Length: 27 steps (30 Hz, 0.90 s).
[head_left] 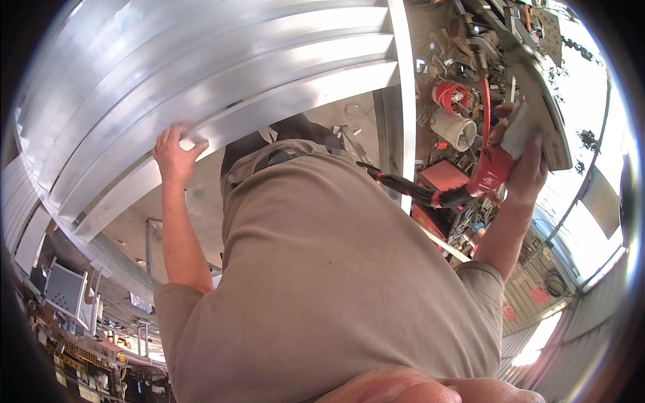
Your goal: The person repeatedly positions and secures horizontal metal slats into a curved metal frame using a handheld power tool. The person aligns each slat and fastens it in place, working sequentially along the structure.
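My right hand (527, 171) is wrapped around the grey head of a red and black angle grinder (492, 172), raised at the right. Its large flat disc (537, 101) tilts outward beyond my fingers, and its black rear end points toward my body. My left hand (176, 156) is at the near edge of a silvery metal frame of long parallel slats (289, 97). Its fingers curve over the nearest slat, slightly smeared, with the thumb held apart from them. A pale upright bar (407, 87) closes the frame's right end.
Beyond the frame's right end, a red bucket (449, 96) and a whitish bucket (454, 129) stand among scattered scraps and tools. A red hose (486, 111) hangs close by the grinder. At the lower left is a grey metal rack (65, 289). Corrugated sheeting (584, 322) lines the right.
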### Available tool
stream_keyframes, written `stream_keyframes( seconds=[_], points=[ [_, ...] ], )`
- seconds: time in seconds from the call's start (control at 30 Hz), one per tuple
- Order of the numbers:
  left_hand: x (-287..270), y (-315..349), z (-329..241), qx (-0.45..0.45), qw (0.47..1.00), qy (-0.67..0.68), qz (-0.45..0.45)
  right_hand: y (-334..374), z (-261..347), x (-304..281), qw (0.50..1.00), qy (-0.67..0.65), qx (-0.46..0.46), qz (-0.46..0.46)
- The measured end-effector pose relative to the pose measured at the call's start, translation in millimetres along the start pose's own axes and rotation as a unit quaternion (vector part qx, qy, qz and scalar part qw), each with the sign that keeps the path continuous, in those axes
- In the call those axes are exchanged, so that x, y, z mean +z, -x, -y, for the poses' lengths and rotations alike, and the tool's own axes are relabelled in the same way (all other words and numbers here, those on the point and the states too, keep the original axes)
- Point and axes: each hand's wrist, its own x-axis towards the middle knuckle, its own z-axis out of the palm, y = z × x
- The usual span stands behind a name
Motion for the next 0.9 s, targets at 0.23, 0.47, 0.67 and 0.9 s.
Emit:
stream_keyframes(
  seconds=[0.23,0.47,0.67,0.9],
  points=[
    [4,1,3,0.011,1.0,-0.004,-0.019,-74,10,48,0.892,0.383,0.22,0.101],
    [5,1,6,0.02,0.999,0.011,-0.031,-121,-13,95,0.8,0.534,0.171,0.215],
    [6,2,8,0.026,0.998,0.026,-0.049,-141,-23,118,0.759,0.551,0.229,0.26],
    [4,1,7,0.018,0.999,0.031,-0.038,-149,-32,130,0.744,0.564,0.228,0.278]
  ],
)
